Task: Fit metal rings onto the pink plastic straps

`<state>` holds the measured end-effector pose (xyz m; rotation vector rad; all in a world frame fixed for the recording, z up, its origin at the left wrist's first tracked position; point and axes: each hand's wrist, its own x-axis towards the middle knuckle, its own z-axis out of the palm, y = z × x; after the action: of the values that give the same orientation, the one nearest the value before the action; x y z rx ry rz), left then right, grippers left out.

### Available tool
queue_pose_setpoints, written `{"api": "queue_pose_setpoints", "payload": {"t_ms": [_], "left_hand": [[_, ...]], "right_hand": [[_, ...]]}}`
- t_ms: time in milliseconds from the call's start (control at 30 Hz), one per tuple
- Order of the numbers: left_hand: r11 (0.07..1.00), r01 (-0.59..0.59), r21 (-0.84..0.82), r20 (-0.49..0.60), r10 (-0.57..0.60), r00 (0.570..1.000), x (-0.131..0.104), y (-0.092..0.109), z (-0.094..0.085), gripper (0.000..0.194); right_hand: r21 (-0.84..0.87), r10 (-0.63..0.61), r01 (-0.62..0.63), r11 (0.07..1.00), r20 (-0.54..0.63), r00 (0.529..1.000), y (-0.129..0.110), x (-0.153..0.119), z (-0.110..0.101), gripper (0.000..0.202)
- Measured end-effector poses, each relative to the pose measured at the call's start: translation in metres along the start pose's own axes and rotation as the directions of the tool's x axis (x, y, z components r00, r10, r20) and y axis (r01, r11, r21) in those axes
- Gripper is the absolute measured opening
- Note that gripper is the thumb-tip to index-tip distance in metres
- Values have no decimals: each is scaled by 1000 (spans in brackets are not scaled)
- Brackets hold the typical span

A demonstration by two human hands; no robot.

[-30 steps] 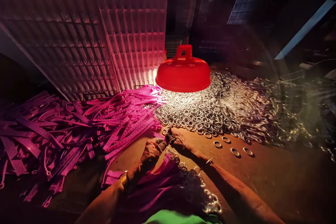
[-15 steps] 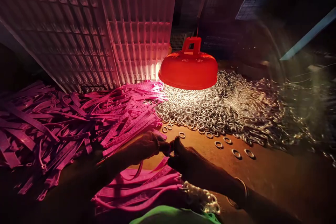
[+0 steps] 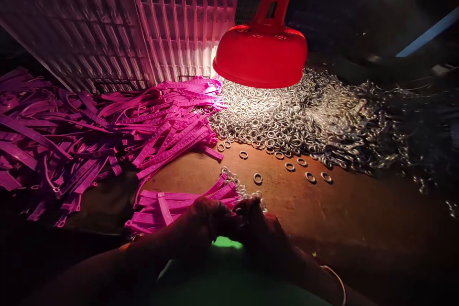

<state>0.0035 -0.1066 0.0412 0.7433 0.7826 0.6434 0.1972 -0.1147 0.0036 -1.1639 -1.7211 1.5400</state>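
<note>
In deep shadow near the table's front edge, my left hand (image 3: 206, 222) and my right hand (image 3: 260, 224) meet, fingertips pinched close together. Whatever lies between the fingers is too dark to make out. Just beyond them lies a small bundle of pink straps (image 3: 154, 203), partly covered by my left hand. Pale metal chain pieces (image 3: 231, 175) lie at the bundle's right end, partly behind my right hand. A loose metal ring (image 3: 257, 178) rests on the wood a little farther off.
A large heap of pink straps (image 3: 89, 119) spreads across the left. A pile of metal rings and chain (image 3: 279, 122) fills the back right of the wooden table (image 3: 344, 210). A red lamp (image 3: 261, 57) hangs low over it, before a ribbed translucent panel (image 3: 182, 14).
Both hands have come down towards my body, staying together. The view has tilted down, so the lamp and piles appear higher. The small strap bundle and chains now show beyond my hands.
</note>
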Motion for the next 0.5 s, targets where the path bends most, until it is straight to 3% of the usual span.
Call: {"api": "queue_pose_setpoints", "payload": {"t_ms": [133,267,433,500], "left_hand": [[989,9,145,-65,1,998,-1,3,5,45],[983,56,175,-37,-50,998,3,8,5,53],[996,71,61,3,-72,997,11,7,0,53],[990,93,108,0,-94,996,15,5,-4,51]], "right_hand": [[-55,-47,54,997,132,990,-9,6,3,19],[-168,-57,105,980,270,961,-16,9,-1,9],[-367,-47,167,915,313,949,-16,15,-9,12],[-427,-82,220,877,317,945,-23,19,-14,10]]}}
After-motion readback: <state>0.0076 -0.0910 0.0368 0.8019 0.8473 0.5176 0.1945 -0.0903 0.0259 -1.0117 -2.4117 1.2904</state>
